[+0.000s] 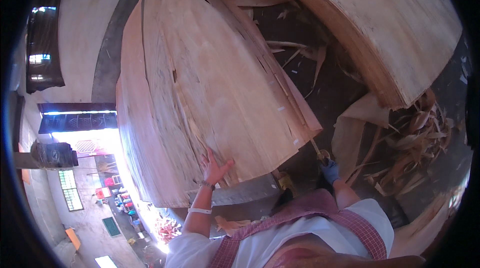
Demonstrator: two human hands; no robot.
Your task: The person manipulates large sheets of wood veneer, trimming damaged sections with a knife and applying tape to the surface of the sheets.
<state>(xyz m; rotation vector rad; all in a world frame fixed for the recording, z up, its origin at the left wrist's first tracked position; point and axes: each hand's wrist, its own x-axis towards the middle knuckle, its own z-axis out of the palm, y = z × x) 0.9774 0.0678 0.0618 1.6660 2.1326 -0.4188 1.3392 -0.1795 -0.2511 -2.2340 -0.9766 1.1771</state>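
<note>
The left hand [214, 167] lies flat and open, fingers spread, pressed against the top veneer sheet [210, 83] close to the near edge of a tall veneer stack [150, 158]; it grips nothing, only rests on the wood, with a bracelet and a white band on the wrist. The sheet runs away from that hand, its long axis stretching from the near edge up and back toward the far end of the stack, so almost all of the sheet lies beyond and above the fingers. The right hand [329, 170], in a blue glove, sits off the stack's near right corner, apart from the sheet, and is closed around the handle of a thin tool [317, 149] whose tip points toward that corner; what kind of tool it is cannot be made out. Of the two, the left hand is the one already on the sheet, while the right hand is just beside the corner without touching the wood. A second veneer stack [390, 33] stands well apart to the right, across a dark floor [320, 83] littered with wood scraps [415, 143] and curled strips. The sheet's surface shows splits and a small hole along its grain.
</note>
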